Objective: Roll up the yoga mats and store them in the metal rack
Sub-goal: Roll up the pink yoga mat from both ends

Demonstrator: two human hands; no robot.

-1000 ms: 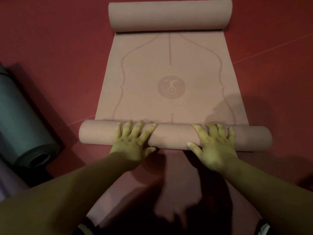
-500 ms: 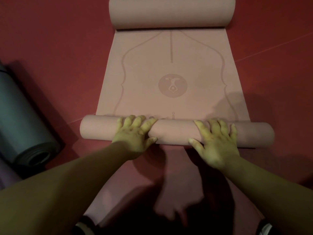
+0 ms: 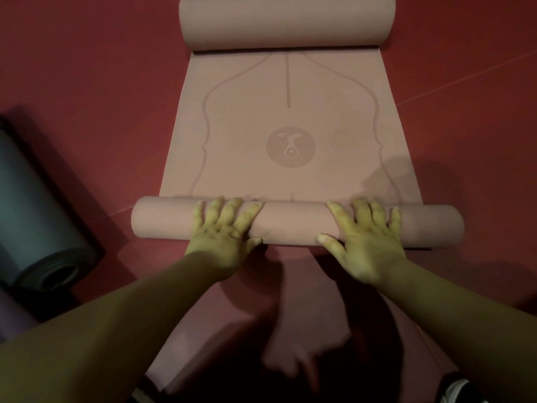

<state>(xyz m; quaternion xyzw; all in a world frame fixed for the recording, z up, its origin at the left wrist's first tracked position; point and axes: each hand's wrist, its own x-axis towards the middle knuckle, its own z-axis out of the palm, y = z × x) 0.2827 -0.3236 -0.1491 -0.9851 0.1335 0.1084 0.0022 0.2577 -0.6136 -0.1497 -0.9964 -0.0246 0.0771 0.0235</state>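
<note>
A pink yoga mat (image 3: 290, 117) lies flat on the red floor, printed with a round emblem. Its near end is wound into a roll (image 3: 293, 223) lying crosswise. My left hand (image 3: 225, 231) presses on the roll left of centre with straight, spread fingers. My right hand (image 3: 366, 237) presses on it right of centre in the same way, thumb on the near side. The mat's far end is curled into a second roll (image 3: 286, 21) at the top of the view. The metal rack is out of sight.
A dark grey rolled mat (image 3: 32, 216) lies on the floor at the left, its open end toward me. A purple rolled mat (image 3: 11, 315) shows beside it at the left edge. A flat pink surface (image 3: 220, 330) spreads under my forearms. Red floor surrounds everything.
Both hands have pushed the near roll a little further away along the mat, toward the round emblem. The flat stretch between the two rolls has shortened slightly.
</note>
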